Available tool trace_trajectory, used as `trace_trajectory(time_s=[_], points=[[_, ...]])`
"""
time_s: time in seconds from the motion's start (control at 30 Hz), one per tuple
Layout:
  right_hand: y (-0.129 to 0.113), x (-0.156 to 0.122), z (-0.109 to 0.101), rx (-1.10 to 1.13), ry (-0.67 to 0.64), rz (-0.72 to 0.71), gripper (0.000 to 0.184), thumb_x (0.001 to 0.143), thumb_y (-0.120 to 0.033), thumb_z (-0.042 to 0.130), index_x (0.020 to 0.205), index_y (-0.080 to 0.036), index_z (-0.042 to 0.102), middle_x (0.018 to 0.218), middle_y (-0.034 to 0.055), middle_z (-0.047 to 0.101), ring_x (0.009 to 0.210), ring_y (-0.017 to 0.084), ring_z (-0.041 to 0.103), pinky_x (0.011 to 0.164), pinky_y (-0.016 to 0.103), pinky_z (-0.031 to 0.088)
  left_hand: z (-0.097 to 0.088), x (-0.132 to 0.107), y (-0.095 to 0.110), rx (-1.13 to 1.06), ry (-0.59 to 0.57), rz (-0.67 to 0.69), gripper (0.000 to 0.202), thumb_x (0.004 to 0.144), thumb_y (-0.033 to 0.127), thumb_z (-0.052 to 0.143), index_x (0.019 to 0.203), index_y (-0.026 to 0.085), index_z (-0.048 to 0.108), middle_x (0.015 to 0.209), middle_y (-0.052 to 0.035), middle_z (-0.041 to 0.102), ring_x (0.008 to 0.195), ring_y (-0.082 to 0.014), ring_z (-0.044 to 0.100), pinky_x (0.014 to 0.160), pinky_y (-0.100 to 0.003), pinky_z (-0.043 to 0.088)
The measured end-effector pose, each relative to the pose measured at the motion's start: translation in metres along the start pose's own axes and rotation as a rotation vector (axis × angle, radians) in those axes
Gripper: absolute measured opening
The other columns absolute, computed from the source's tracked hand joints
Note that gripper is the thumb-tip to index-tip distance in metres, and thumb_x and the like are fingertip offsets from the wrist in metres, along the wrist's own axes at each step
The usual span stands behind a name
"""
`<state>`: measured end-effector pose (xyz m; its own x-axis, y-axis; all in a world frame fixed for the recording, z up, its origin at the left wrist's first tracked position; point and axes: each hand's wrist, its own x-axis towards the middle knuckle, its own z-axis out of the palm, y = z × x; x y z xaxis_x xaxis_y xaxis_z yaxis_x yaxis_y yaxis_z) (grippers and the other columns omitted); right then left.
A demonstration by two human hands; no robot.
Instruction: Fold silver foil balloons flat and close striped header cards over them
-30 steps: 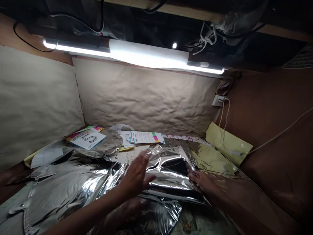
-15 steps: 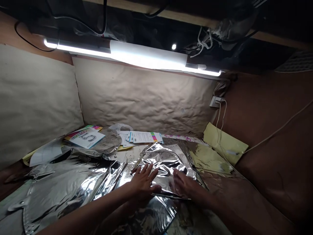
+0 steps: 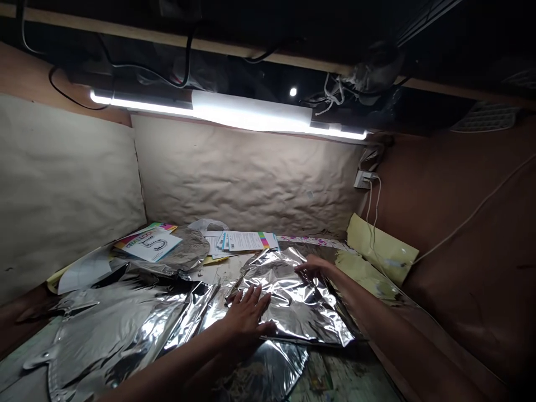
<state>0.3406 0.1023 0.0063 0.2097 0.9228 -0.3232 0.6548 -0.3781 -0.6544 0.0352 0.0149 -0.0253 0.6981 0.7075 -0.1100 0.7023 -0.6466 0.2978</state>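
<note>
A shiny silver foil sheet [image 3: 288, 296], creased and reflective, lies on the work surface in front of me. My left hand [image 3: 249, 312] rests flat on its left side, fingers spread. At the foil's far right edge, my right hand [image 3: 313, 267] touches the sheet with its fingers pointing left; its fingertips are partly hidden. A rounded silver piece [image 3: 285, 363] shows beneath the near edge of the sheet. To the left lies a larger silver sheet [image 3: 117, 318] with a seam and a tab along its left side.
Printed cards [image 3: 247, 241] and a booklet [image 3: 153, 244] lie at the back. Yellow paper [image 3: 379, 240] leans on the right wall, beneath white cables from a socket [image 3: 364, 179]. A tube light [image 3: 251, 114] hangs low above, with a wooden beam [image 3: 251, 50] over it.
My right hand has moved from the middle of the foil outward to its far right edge. My left hand stays flat on the foil. The view has tilted slightly upward.
</note>
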Motion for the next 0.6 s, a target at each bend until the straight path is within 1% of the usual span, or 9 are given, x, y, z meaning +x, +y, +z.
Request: trace_trajectory(time_s=[0.17,0.23,0.3,0.37,0.43,0.47,0.53,0.57,0.6], points=[[-0.002,-0.007,0.009,-0.052,-0.064,-0.095,0.027,0.094,-0.034,0.061,0.113,-0.014,0.061,0.109,0.0060,0.065,0.090,0.018,0.065,0.076,0.036,0.057,-0.002,0.001,-0.010,-0.031,0.061,0.018,0.081,0.091,0.068,0.038,0.155,0.020,0.024,0.160,-0.0192,0.021,0.147,-0.0379,0.019,0.114,-0.059,0.020],[-0.002,-0.015,0.011,-0.042,-0.070,-0.169,0.024,0.094,-0.034,0.061,0.108,-0.014,0.063,0.102,0.0044,0.066,0.083,0.016,0.065,0.072,0.033,0.056,-0.008,0.008,-0.017,-0.071,0.139,0.020,0.080,0.090,0.061,0.048,0.154,0.020,0.025,0.159,-0.0194,0.023,0.147,-0.0367,0.020,0.115,-0.057,0.020],[-0.003,-0.026,0.012,-0.016,-0.075,-0.268,0.021,0.091,-0.033,0.064,0.093,-0.013,0.064,0.088,0.0008,0.065,0.072,0.013,0.062,0.065,0.028,0.053,-0.019,0.019,-0.027,-0.173,0.288,0.019,0.087,0.082,0.051,0.064,0.153,0.018,0.025,0.159,-0.0203,0.023,0.147,-0.0362,0.019,0.116,-0.055,0.018],[-0.006,-0.038,0.010,0.020,-0.079,-0.383,0.024,0.082,-0.033,0.072,0.075,-0.013,0.060,0.070,-0.0037,0.058,0.063,0.011,0.055,0.060,0.024,0.047,-0.036,0.032,-0.040,-0.289,0.433,0.014,0.098,0.072,0.044,0.074,0.152,0.014,0.025,0.159,-0.0227,0.022,0.147,-0.0373,0.017,0.116,-0.055,0.017],[-0.009,-0.050,0.005,0.053,-0.081,-0.494,0.032,0.071,-0.035,0.076,0.062,-0.016,0.052,0.060,-0.0063,0.049,0.058,0.009,0.047,0.057,0.023,0.040,-0.058,0.043,-0.053,-0.371,0.494,0.020,0.098,0.068,0.044,0.077,0.148,0.011,0.031,0.154,-0.0251,0.031,0.142,-0.0376,0.028,0.113,-0.053,0.026],[-0.011,-0.056,0.002,0.066,-0.080,-0.542,0.035,0.068,-0.037,0.076,0.060,-0.017,0.049,0.058,-0.0067,0.046,0.058,0.009,0.044,0.056,0.023,0.038,-0.069,0.047,-0.059,-0.401,0.490,0.033,0.091,0.068,0.047,0.077,0.142,0.010,0.039,0.146,-0.0248,0.043,0.135,-0.0365,0.040,0.108,-0.051,0.034],[-0.014,-0.065,-0.004,0.082,-0.065,-0.622,0.037,0.065,-0.042,0.074,0.059,-0.018,0.048,0.058,-0.0065,0.044,0.058,0.009,0.041,0.056,0.023,0.035,-0.088,0.053,-0.068,-0.473,0.456,0.087,0.066,0.069,0.052,0.075,0.116,0.008,0.059,0.111,-0.0173,0.066,0.102,-0.0292,0.063,0.088,-0.041,0.049],[-0.016,-0.069,-0.007,0.085,-0.049,-0.651,0.037,0.065,-0.044,0.073,0.059,-0.018,0.048,0.058,-0.0060,0.044,0.058,0.009,0.041,0.056,0.023,0.034,-0.097,0.055,-0.070,-0.506,0.435,0.121,0.055,0.069,0.053,0.074,0.099,0.008,0.064,0.090,-0.0107,0.068,0.084,-0.0236,0.065,0.076,-0.035,0.052],[-0.019,-0.072,-0.009,0.085,-0.027,-0.675,0.037,0.065,-0.045,0.072,0.059,-0.018,0.048,0.059,-0.0055,0.044,0.058,0.009,0.041,0.056,0.023,0.034,-0.104,0.056,-0.070,-0.534,0.420,0.154,0.048,0.068,0.054,0.074,0.083,0.009,0.064,0.073,-0.0045,0.064,0.068,-0.0185,0.062,0.066,-0.030,0.050]])
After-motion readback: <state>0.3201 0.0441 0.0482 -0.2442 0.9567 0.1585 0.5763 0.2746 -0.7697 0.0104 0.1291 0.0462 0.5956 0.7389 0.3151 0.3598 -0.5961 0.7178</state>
